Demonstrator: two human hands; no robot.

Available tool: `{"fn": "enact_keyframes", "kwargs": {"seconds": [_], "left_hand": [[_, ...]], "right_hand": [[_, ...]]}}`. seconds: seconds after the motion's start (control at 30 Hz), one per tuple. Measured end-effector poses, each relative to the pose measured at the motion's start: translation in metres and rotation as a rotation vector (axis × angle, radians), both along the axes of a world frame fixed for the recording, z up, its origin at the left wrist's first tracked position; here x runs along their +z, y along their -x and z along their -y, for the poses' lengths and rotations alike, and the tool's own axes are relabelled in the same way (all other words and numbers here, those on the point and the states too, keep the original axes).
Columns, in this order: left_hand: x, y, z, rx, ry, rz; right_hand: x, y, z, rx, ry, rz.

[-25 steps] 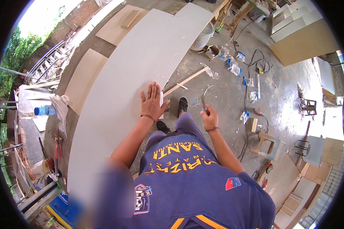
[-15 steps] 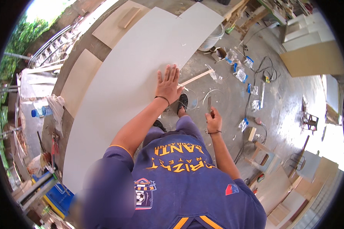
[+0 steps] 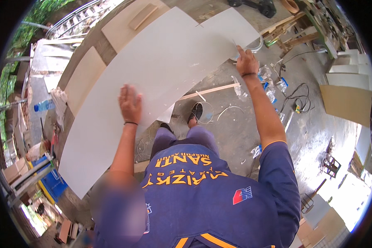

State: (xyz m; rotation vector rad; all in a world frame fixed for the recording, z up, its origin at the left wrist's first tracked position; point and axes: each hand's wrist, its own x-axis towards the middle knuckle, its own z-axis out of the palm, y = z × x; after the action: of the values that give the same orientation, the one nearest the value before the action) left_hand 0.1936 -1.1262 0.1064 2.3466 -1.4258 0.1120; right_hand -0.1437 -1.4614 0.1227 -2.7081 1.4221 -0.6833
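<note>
A large white panel [image 3: 161, 66] lies in front of me, with a step-shaped notch at its far edge. My left hand [image 3: 130, 106] rests on its surface near the middle, fingers stretched out. At the panel's right-hand edge, my right hand [image 3: 247, 63] is closed around a knife [image 3: 234, 42]. Its thin blade points away from me over the panel; whether it touches the surface I cannot tell. The handle is hidden in my fingers. Small pale shavings lie on the panel and near its edge.
A wooden strip [image 3: 211, 91] and curled thin strips [image 3: 231, 108] lie on the floor by my feet. Smaller boards [image 3: 84, 78] sit beyond the panel at left. A coiled black cable [image 3: 299, 99], blue-and-clear plastic packets [image 3: 282, 84] and a tan board [image 3: 345, 103] are to the right.
My right hand has swung from low beside me up to the panel's right edge with the knife. My left hand has slid left across the panel, away from its near edge.
</note>
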Motion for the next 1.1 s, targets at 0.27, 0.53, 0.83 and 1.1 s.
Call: {"fn": "enact_keyframes", "kwargs": {"seconds": [0.27,0.53,0.83,1.1], "left_hand": [[0.01,-0.012,-0.016,0.316,-0.069,0.036],[0.006,-0.011,-0.012,0.315,-0.062,0.034],[0.006,-0.014,-0.018,0.32,-0.062,0.017],[0.005,-0.014,-0.011,0.314,-0.044,0.014]], "right_hand": [[0.0,-0.097,-0.22,0.514,-0.448,0.143],[-0.009,-0.012,-0.016,0.027,0.044,-0.123],[-0.001,-0.103,-0.231,0.583,-0.465,0.073],[-0.031,-0.034,-0.061,0.168,0.182,0.101]]}}
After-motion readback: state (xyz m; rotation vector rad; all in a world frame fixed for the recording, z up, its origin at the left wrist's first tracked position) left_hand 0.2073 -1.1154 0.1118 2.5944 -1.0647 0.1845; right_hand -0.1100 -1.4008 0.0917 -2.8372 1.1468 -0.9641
